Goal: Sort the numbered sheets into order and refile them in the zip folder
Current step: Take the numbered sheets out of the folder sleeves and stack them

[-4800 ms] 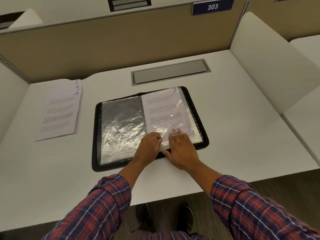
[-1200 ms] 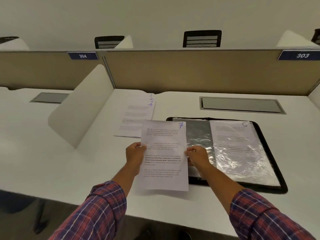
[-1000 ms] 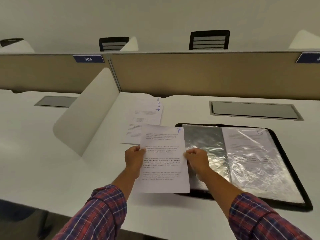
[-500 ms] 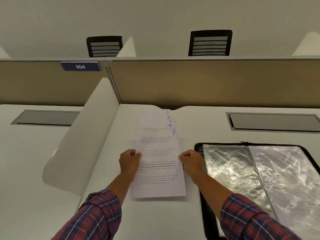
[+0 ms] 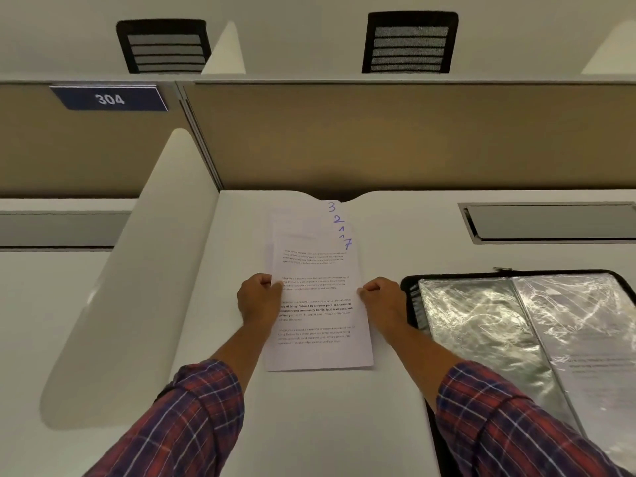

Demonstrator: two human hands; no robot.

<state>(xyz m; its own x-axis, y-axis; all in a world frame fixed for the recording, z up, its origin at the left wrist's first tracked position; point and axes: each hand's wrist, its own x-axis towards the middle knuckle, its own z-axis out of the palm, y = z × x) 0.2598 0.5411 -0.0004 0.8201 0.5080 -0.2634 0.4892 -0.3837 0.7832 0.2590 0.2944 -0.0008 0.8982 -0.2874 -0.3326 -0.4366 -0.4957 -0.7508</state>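
The zip folder (image 5: 409, 304) is cut off at right; print on the sheets (image 5: 320, 352) seems unreadably small.

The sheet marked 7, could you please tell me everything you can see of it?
The sheet marked 7 is white paper printed with four blocks of small text and a blue handwritten 7 at its top right corner. It lies flat, face up, on the fanned stack of sheets on the white desk, left of the open zip folder. The left hand and right hand pinch its side edges.
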